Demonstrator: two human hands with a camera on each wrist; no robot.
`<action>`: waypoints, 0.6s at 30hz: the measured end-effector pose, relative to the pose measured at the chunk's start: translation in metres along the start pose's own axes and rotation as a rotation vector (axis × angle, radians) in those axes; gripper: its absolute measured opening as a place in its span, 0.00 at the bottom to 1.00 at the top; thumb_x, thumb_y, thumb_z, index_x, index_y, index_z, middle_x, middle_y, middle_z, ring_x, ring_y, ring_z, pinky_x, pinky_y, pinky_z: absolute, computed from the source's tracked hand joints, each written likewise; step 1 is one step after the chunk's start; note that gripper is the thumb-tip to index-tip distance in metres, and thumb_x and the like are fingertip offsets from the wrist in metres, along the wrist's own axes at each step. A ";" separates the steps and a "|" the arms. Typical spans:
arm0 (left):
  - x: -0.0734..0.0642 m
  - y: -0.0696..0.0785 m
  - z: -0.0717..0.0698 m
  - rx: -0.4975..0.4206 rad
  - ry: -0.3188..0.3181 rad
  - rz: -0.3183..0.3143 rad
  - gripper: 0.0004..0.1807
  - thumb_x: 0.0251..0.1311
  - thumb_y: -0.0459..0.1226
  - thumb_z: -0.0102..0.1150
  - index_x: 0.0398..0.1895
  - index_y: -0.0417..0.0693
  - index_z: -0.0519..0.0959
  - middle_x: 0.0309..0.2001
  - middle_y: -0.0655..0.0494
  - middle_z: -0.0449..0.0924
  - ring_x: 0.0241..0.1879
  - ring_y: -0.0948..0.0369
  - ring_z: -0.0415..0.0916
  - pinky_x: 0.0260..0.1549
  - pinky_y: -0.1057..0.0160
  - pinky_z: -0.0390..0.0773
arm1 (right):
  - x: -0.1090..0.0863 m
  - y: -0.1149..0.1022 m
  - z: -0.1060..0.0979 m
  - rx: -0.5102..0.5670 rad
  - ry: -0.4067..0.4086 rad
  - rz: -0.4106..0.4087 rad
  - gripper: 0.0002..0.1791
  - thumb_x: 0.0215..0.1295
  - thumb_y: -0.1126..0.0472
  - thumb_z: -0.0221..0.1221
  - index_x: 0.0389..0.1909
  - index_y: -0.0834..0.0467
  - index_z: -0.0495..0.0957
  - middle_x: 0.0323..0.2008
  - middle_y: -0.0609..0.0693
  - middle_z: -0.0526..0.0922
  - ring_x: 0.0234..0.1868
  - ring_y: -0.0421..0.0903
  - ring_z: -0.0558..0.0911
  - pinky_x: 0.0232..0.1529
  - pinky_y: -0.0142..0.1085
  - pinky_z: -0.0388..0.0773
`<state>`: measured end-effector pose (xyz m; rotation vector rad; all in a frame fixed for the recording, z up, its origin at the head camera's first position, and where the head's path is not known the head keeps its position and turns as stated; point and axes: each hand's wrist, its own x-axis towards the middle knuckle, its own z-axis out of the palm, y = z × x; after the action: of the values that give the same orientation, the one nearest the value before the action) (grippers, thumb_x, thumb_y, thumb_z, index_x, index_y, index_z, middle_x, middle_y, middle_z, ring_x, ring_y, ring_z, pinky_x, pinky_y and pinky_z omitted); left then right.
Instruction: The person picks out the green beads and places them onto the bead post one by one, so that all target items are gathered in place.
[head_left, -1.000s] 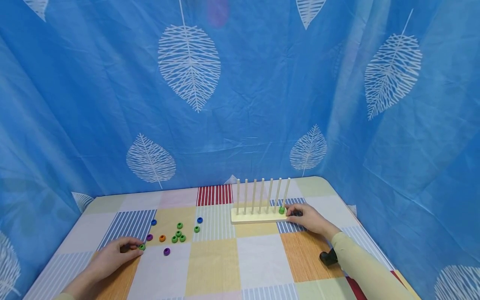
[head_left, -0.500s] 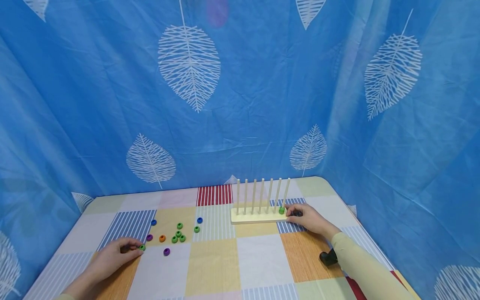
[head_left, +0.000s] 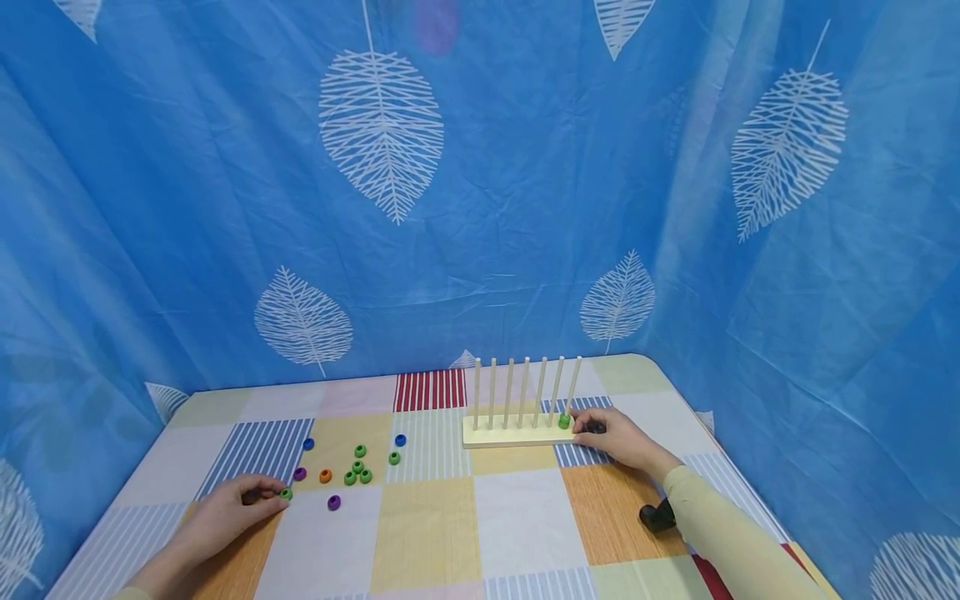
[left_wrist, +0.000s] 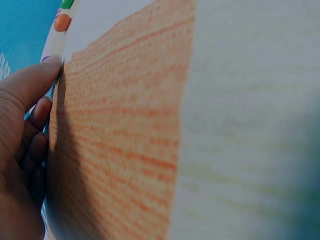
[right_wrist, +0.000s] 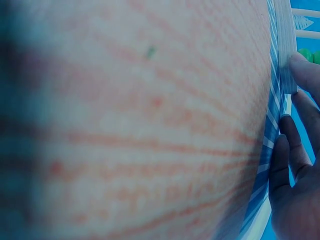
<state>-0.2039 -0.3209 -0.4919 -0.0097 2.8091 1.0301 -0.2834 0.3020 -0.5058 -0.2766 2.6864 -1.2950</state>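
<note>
On the left of the table in the head view, my left hand (head_left: 228, 515) pinches a green bead (head_left: 286, 494) between thumb and fingertips, low at the cloth. The left wrist view shows the thumb (left_wrist: 35, 82) and curled fingers; the bead is hidden there. My right hand (head_left: 618, 435) grips the right end of a pale wooden base with a row of upright pegs (head_left: 517, 431). Its thumb (right_wrist: 305, 75) presses the base's edge in the right wrist view. Green beads (head_left: 564, 421) sit at the foot of the rightmost peg, beside the right fingertips.
Several loose green beads (head_left: 357, 467) lie left of middle. Around them are an orange bead (head_left: 326, 476), purple beads (head_left: 333, 502) and blue beads (head_left: 401, 440). A black object (head_left: 657, 517) is near the right forearm. A blue curtain (head_left: 480, 208) rises behind the patchwork-covered table (head_left: 427, 533).
</note>
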 end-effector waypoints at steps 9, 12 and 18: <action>-0.001 0.001 0.001 0.012 0.011 0.006 0.20 0.63 0.47 0.70 0.47 0.40 0.85 0.43 0.53 0.82 0.41 0.55 0.74 0.46 0.50 0.76 | -0.001 0.000 0.000 -0.008 0.006 0.012 0.06 0.69 0.53 0.67 0.37 0.50 0.81 0.70 0.52 0.74 0.75 0.63 0.61 0.72 0.65 0.49; -0.001 0.000 0.002 0.015 0.014 0.008 0.19 0.64 0.46 0.70 0.47 0.40 0.85 0.42 0.53 0.82 0.41 0.55 0.73 0.45 0.51 0.76 | -0.001 -0.001 0.000 -0.004 0.003 0.016 0.06 0.69 0.54 0.67 0.37 0.50 0.81 0.70 0.52 0.73 0.76 0.62 0.60 0.72 0.64 0.48; -0.001 0.001 0.001 0.026 0.017 0.011 0.18 0.64 0.45 0.70 0.47 0.41 0.85 0.40 0.55 0.81 0.40 0.55 0.73 0.44 0.52 0.76 | -0.002 -0.002 0.000 -0.003 0.004 0.019 0.05 0.69 0.54 0.67 0.38 0.49 0.81 0.71 0.51 0.73 0.76 0.62 0.60 0.73 0.63 0.47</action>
<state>-0.2033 -0.3195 -0.4923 -0.0005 2.8404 1.0008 -0.2816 0.3009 -0.5039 -0.2489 2.6877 -1.2872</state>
